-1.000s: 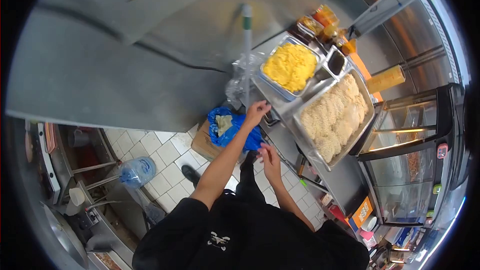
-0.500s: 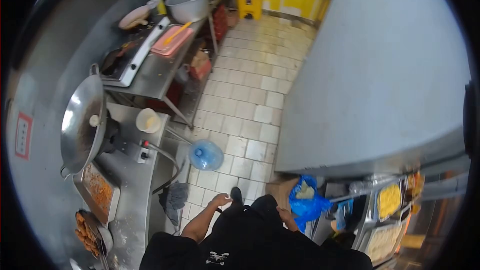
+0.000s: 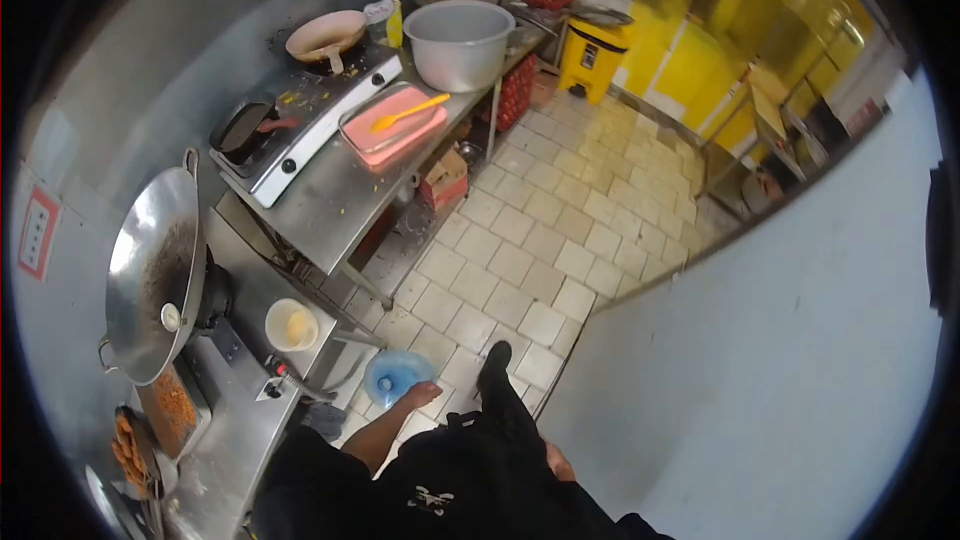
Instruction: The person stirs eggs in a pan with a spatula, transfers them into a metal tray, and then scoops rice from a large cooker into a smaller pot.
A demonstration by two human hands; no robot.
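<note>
My left hand (image 3: 422, 396) hangs in front of my body with its fingers loosely curled and apart, and nothing shows in it. In the view it overlaps the edge of a large blue water jug (image 3: 385, 368) that sits on the floor; the hand looks well above it. My right hand (image 3: 559, 462) is low at my right side, partly hidden by my dark clothing, with loose fingers and nothing visible in them. It is nearest to the pale grey panel (image 3: 720, 370) on the right.
Left counter: a big wok (image 3: 150, 270), a white tub (image 3: 292, 325), a tray of orange food (image 3: 170, 410) and fried pieces (image 3: 128, 448). Farther table: a two-burner stove (image 3: 325, 130), a pink tray (image 3: 410, 125) with an orange spatula, a large pot (image 3: 460, 45). A yellow bin (image 3: 592, 60) stands behind.
I have moved forward and my view has turned; the stove table looks closer and the right-hand food trays are out of view. A foot has stepped ahead. Both hands still hold nothing visible.
</note>
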